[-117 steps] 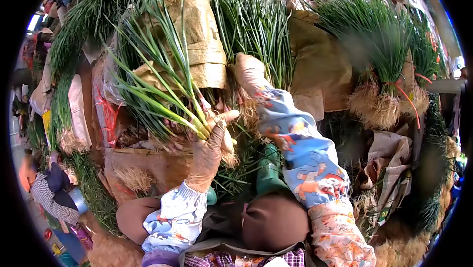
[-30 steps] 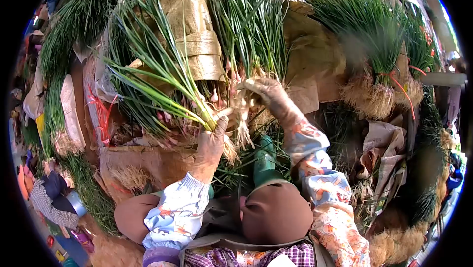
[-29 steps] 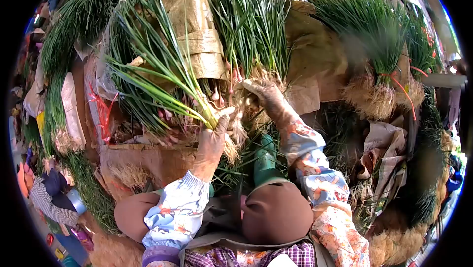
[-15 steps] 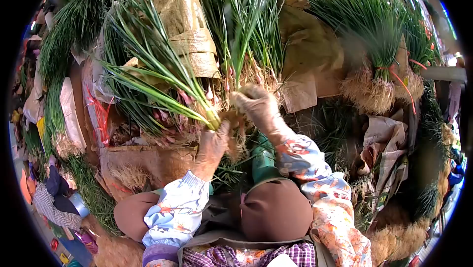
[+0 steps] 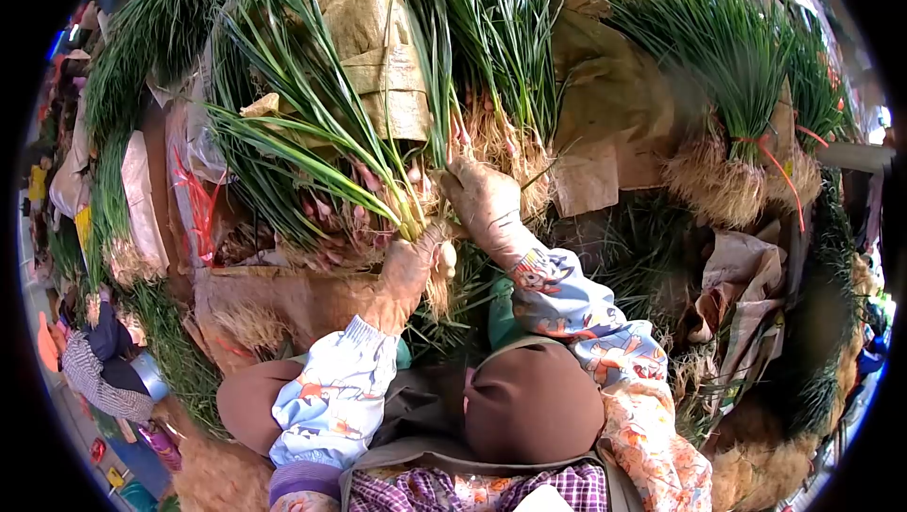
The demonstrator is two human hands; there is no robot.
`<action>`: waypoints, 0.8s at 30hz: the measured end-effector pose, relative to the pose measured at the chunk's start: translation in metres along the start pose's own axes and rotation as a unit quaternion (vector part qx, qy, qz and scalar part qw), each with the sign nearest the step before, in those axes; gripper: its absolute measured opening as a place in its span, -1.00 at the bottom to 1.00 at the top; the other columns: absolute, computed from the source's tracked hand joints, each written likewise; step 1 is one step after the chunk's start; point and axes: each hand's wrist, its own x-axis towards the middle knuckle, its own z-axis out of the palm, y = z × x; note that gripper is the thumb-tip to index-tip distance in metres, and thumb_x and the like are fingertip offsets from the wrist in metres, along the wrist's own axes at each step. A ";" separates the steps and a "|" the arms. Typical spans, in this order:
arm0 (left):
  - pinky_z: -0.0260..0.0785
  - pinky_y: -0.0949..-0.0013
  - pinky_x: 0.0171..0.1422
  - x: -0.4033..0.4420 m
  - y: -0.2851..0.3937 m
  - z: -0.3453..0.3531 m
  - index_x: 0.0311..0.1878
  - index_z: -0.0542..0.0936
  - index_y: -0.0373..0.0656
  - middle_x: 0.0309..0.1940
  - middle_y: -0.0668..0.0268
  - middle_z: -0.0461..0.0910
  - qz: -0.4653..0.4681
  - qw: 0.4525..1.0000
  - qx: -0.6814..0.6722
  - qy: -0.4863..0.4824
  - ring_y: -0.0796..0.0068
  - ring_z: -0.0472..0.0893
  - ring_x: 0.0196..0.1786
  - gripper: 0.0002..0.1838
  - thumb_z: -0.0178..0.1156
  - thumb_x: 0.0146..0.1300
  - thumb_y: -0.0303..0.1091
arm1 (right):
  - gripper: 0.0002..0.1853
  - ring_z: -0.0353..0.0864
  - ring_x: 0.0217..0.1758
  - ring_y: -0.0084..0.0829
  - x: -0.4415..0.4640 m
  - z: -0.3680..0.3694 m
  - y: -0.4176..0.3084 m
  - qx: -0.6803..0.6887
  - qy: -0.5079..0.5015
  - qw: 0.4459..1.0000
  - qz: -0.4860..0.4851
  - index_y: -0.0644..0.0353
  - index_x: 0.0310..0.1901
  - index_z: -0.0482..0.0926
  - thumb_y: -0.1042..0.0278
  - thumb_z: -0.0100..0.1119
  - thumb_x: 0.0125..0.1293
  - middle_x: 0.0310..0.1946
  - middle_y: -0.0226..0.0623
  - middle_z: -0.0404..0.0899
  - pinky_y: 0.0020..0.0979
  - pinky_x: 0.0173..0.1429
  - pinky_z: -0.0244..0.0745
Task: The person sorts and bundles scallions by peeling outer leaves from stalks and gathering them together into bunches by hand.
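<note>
My left hand (image 5: 408,271) is closed around the root end of a small bunch of spring onions (image 5: 354,148). Their long green leaves fan up and to the left, and pale roots hang below the fist. Close beside it, my right hand (image 5: 487,205) has its fingers bent together at the base of a spring onion stalk (image 5: 441,106), whose leaves point upward. The fingertips are partly hidden. Behind both hands lies a heap of loose spring onions (image 5: 510,68) with pinkish bulbs (image 5: 326,205) and stringy roots.
A tan wrapped bundle (image 5: 378,49) lies among the onions. Bunches tied with red string (image 5: 746,139) rest at right, near brown sacking (image 5: 605,87). Red plastic strips (image 5: 196,219) hang at left. Cut leaves (image 5: 642,247) litter the ground. Another person (image 5: 99,361) is at far left.
My right hand has shifted slightly down, with its wrist turned more upright. The stalk at its fingertips now leans further left. My left hand keeps its bunch in nearly the same place.
</note>
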 end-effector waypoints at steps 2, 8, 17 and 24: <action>0.33 0.58 -0.56 -0.007 0.017 0.002 -0.25 0.57 -0.31 -0.63 0.39 0.49 -0.031 0.999 -0.012 0.004 0.64 0.41 -0.66 -0.63 0.01 0.30 -0.13 | -0.84 0.50 -0.58 -0.25 -0.011 0.019 0.048 -0.056 -0.012 0.997 0.046 0.14 -0.40 0.48 0.24 0.12 0.17 -0.60 -0.22 0.50 -0.28 -0.46 0.44; 0.35 0.60 -0.56 -0.026 0.050 -0.003 -0.13 0.56 -0.21 -0.57 0.32 0.55 0.007 0.993 0.075 0.086 0.63 0.47 -0.61 -0.71 0.06 0.27 -0.19 | -0.71 0.59 -0.45 -0.24 -0.052 -0.017 0.109 -0.133 -0.615 0.749 -0.207 0.20 -0.36 0.54 0.16 -0.06 0.26 -0.50 -0.23 0.57 -0.26 -0.39 0.49; 0.31 0.63 -0.60 -0.031 0.064 0.009 -0.14 0.54 -0.24 -0.54 0.38 0.53 0.155 0.956 0.089 0.232 0.68 0.44 -0.60 -0.74 0.17 0.19 -0.28 | -0.70 0.58 -0.42 -0.28 0.125 0.033 0.052 -0.255 -0.311 0.892 0.204 0.24 -0.35 0.53 0.14 0.22 0.08 -0.49 -0.20 0.57 -0.31 -0.26 0.51; 0.44 0.52 -0.47 -0.005 0.016 0.007 0.08 0.41 -0.16 -0.26 0.24 0.59 0.054 0.994 -0.082 0.050 0.49 0.59 -0.39 -0.61 0.07 0.26 -0.16 | -0.85 0.42 -0.70 -0.66 0.026 -0.040 0.044 0.346 -0.131 0.861 0.349 0.27 -0.28 0.56 0.36 0.10 0.24 -0.63 -0.38 0.52 -0.73 -0.74 0.17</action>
